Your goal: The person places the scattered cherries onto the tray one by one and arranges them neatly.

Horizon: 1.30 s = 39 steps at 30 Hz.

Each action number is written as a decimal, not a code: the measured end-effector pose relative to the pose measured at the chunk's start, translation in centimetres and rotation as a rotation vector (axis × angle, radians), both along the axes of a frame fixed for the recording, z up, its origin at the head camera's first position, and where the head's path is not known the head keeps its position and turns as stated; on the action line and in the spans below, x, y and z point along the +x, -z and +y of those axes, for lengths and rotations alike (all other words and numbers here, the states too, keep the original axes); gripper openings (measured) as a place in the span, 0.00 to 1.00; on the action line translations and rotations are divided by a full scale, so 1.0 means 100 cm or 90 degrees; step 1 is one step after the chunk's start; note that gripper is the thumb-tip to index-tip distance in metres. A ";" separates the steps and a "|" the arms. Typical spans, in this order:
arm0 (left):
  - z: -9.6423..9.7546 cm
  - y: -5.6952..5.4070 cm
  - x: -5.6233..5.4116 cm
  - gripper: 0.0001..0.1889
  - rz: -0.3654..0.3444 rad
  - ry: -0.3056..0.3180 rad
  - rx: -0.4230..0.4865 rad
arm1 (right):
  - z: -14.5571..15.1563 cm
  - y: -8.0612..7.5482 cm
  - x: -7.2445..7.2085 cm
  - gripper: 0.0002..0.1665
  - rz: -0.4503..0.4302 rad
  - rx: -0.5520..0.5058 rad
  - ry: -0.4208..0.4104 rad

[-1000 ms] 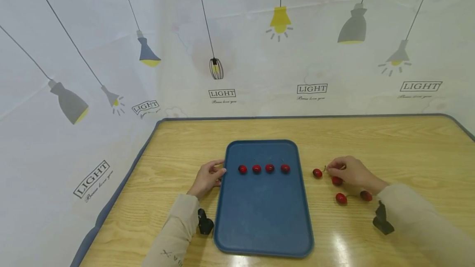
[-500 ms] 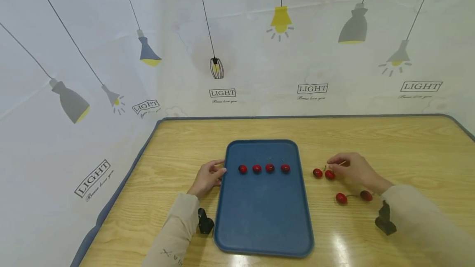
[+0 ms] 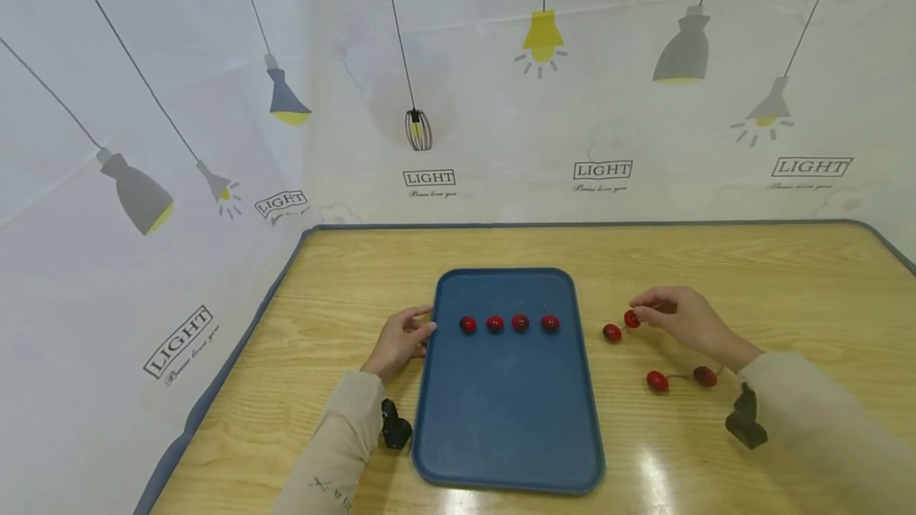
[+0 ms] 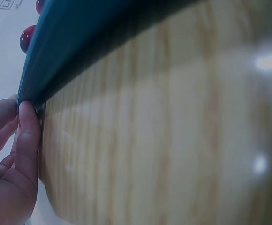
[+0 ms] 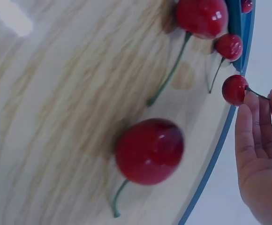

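Note:
In the head view my right hand [image 3: 683, 324] pinches the stem of a cherry [image 3: 632, 319]. The right wrist view has this red cherry [image 5: 234, 90] hanging from its green stem at my fingertips, off the table. Beside it on the wood lies another cherry [image 3: 611, 333], with a bright cherry [image 3: 657, 381] and a darker cherry [image 3: 704, 376] nearer me. My left hand [image 3: 401, 344] holds the left rim of the blue tray [image 3: 508, 420], thumb and finger at its edge [image 4: 30, 79]. Several cherries [image 3: 494, 324] form a row across the tray's upper half.
The wooden table [image 3: 751, 276] has a blue-grey edge and meets a wall covering [image 3: 501, 118] printed with lamps. A black wrist device [image 3: 395, 425] sits by the left sleeve, and another black wrist device [image 3: 747, 417] under the right sleeve.
The cherry by my right hand has moved left and then up off the table, with the hand rising slightly. My left hand and the tray have stayed in place.

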<state>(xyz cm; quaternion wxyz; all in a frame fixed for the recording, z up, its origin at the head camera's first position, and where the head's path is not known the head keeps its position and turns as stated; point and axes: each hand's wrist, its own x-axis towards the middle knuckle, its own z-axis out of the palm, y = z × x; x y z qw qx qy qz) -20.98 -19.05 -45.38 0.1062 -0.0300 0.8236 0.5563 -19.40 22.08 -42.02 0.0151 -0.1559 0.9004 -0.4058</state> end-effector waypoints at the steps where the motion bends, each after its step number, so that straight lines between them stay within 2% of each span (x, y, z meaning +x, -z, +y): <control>1: 0.000 0.000 0.000 0.21 0.000 -0.001 0.000 | -0.001 -0.001 0.000 0.14 0.004 -0.004 -0.003; 8: -0.002 0.001 0.000 0.21 0.006 -0.001 -0.003 | -0.020 -0.008 -0.002 0.14 0.004 -0.043 -0.031; 16: -0.003 0.001 0.000 0.21 0.001 -0.005 -0.006 | -0.058 -0.012 -0.001 0.12 0.006 -0.084 -0.085; 25: -0.003 0.003 0.000 0.21 -0.001 -0.002 -0.004 | -0.104 -0.010 -0.001 0.10 -0.013 -0.135 -0.175; 39: -0.002 0.003 -0.002 0.21 0.014 0.001 0.006 | -0.167 0.001 -0.003 0.08 -0.035 -0.155 -0.224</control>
